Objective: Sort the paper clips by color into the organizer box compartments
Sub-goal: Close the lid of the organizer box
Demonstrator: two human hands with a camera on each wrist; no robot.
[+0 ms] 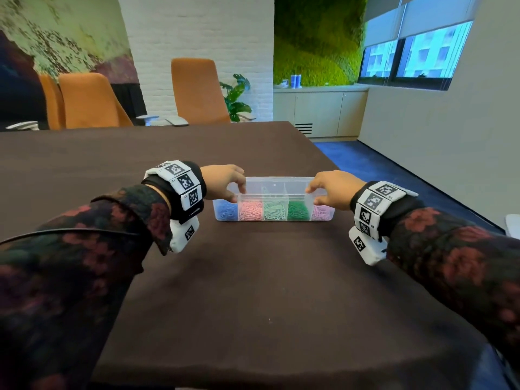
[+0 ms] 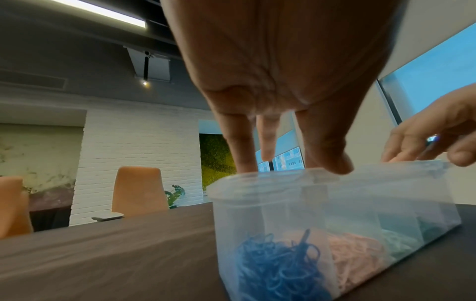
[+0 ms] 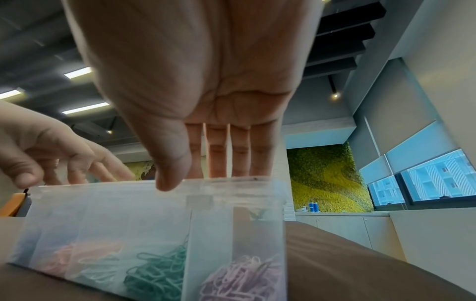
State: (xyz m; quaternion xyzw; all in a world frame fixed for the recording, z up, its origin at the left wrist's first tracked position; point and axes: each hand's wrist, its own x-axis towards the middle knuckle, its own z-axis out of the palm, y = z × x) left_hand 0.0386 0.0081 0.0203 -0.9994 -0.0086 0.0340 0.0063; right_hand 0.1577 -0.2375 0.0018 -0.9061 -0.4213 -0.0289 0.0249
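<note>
A clear organizer box [image 1: 274, 181] stands on the brown table [image 1: 253, 277]. Its five compartments hold blue clips [image 1: 225, 212], pink clips [image 1: 250, 211], mint clips [image 1: 275, 211], dark green clips [image 1: 298, 211] and lilac clips [image 1: 322, 212]. My left hand [image 1: 237, 194] rests on the top rim at the box's left end, with straight fingers and the thumb on the near edge. My right hand [image 1: 312, 194] does the same at the right end. The left wrist view shows the left hand [image 2: 291, 166] on the box [image 2: 257, 203]. In the right wrist view, the right hand [image 3: 201, 180] is touching the box [image 3: 154, 203]. Neither hand holds a clip.
Orange chairs [image 1: 197, 91] stand along the table's far side. The table's right edge [image 1: 394, 220] drops to blue carpet close beside the box. A white object [image 1: 512, 223] shows at the frame's right edge. Bare tabletop lies between me and the box.
</note>
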